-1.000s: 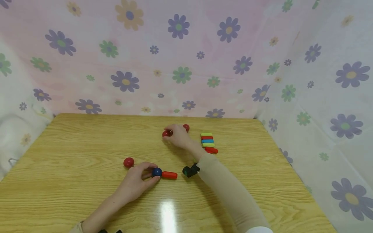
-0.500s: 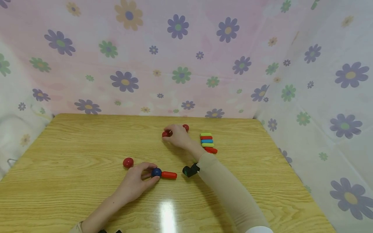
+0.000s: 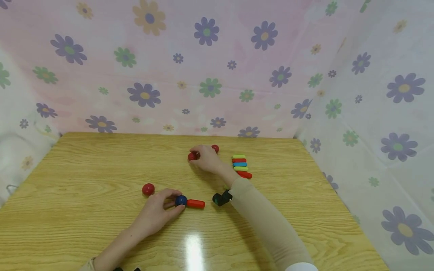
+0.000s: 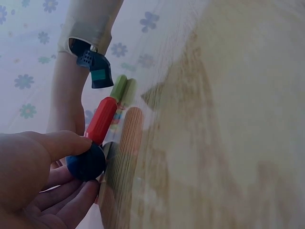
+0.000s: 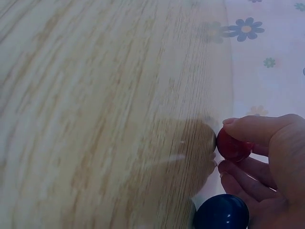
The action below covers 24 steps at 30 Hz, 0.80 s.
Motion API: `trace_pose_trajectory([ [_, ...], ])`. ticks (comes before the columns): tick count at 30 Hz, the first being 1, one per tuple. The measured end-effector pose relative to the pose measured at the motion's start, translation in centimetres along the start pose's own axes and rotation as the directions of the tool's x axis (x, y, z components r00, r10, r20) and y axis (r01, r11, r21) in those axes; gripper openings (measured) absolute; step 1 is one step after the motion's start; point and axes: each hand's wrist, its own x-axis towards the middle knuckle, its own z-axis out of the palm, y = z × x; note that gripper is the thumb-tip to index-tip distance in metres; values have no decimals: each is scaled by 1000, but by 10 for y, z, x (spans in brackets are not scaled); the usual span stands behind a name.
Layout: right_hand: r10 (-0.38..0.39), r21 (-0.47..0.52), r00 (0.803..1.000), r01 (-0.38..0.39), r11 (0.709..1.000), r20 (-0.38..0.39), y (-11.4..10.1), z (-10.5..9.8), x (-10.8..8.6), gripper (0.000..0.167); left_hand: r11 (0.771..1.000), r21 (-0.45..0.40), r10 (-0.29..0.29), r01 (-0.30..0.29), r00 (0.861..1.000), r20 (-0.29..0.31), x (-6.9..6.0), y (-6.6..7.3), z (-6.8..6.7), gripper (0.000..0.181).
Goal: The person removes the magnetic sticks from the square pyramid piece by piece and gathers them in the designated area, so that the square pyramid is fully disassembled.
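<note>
My left hand (image 3: 157,214) pinches a dark blue ball (image 3: 181,200) between thumb and fingers on the table. A red faceted stick (image 3: 196,203) lies end-on against that ball, pointing right. In the left wrist view the thumb lies over the blue ball (image 4: 86,162), beside the red stick (image 4: 101,120). Farther back, my right hand (image 3: 207,158) pinches a red ball (image 3: 192,156). The right wrist view shows this red ball (image 5: 233,144) between thumb and fingertips, with another dark blue ball (image 5: 223,212) near the hand. In the head view that second blue ball is hidden.
Several yellow-green, red and blue sticks (image 3: 239,164) lie in a row right of my right hand. One red ball (image 3: 148,189) sits left of my left hand, another red ball (image 3: 215,148) behind my right. A black wrist camera (image 3: 222,198) hangs under the right forearm.
</note>
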Motion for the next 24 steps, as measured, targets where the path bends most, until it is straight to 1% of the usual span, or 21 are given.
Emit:
trace_pose_trajectory([
  [5, 1, -11, 1000, -1, 1000, 3, 0, 0, -1, 44, 1000, 2, 2, -2, 1000, 0, 0, 1, 0, 33],
  [10, 14, 1, 1000, -14, 1000, 5, 0, -1, -2, 46, 1000, 3, -3, 3, 1000, -4, 0, 1, 0, 33],
  [17, 12, 8, 1000, -12, 1000, 16, 0, -2, -2, 49, 1000, 6, -7, 7, 1000, -6, 0, 1, 0, 33],
  [21, 3, -37, 1000, -2, 999, 19, -1, -3, -4, 51, 1000, 9, -8, 8, 1000, -10, -1, 2, 0, 33],
  [24, -27, -93, 1000, 26, 995, -9, -4, -5, -10, 54, 1000, 12, -3, 3, 1000, -11, 0, 2, 0, 33],
])
